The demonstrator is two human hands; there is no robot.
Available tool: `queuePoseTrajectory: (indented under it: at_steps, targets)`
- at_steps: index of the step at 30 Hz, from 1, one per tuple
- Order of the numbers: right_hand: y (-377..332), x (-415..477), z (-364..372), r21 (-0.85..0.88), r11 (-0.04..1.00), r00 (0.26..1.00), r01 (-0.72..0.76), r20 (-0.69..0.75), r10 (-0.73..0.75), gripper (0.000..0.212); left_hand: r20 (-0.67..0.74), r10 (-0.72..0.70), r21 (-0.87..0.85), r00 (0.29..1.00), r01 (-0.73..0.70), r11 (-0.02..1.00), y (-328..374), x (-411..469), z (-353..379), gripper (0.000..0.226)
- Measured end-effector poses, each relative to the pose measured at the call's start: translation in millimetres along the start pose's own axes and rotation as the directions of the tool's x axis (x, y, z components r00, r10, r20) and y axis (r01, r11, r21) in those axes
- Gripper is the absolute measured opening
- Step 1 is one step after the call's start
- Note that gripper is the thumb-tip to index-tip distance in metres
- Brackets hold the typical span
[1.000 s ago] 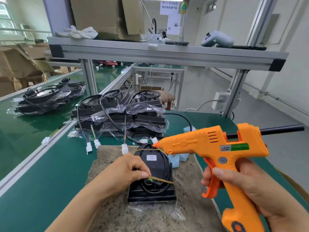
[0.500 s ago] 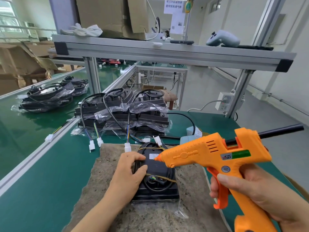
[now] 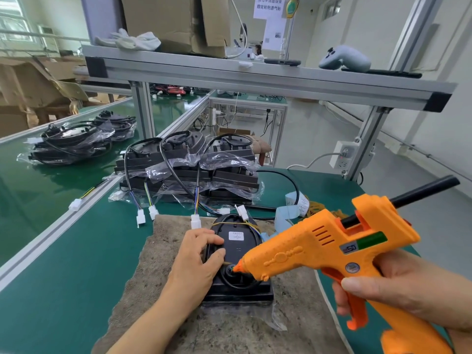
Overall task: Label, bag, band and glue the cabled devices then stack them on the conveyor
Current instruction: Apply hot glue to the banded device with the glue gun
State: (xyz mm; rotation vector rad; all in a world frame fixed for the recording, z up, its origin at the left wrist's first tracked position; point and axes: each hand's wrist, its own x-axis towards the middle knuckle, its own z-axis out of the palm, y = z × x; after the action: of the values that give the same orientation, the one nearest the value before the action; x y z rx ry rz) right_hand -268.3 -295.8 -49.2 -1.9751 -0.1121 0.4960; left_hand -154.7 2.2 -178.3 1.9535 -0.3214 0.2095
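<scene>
A black cabled device (image 3: pixel 237 247) with a white label lies in a clear bag on a brown mat (image 3: pixel 158 297), a rubber band round its coiled cable. My left hand (image 3: pixel 198 261) rests on the device's left side, fingers on its top and thumb by the cable exit. My right hand (image 3: pixel 398 290) grips an orange glue gun (image 3: pixel 332 249). Its nozzle tip touches the cable exit near the device's front. Bagged devices (image 3: pixel 189 172) are piled behind the mat. Another stack (image 3: pixel 74 144) sits on the green conveyor (image 3: pixel 30 190) at the left.
An aluminium rail (image 3: pixel 58 226) divides the conveyor from the green bench. A label strip (image 3: pixel 293 208) and rubber bands lie right of the device. Overhead runs a shelf (image 3: pixel 255 77) with a cardboard box, gloves and a grey controller. A power socket (image 3: pixel 344 157) hangs on the right post.
My right hand lowered the glue gun until its nozzle reached the cable exit. My left hand let go of the rubber band and settled flat on the device.
</scene>
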Motion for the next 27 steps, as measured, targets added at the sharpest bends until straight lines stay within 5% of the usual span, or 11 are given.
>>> queuePoseTrajectory:
  at_steps: [27]
  targets:
    - [-29.7, 1.3, 14.2, -0.015, 0.999, 0.999, 0.032, -0.033, -0.033, 0.029, 0.007, -0.003, -0.02, 1.0, 0.004, 1.0, -4.3, 0.5, 0.5, 0.016]
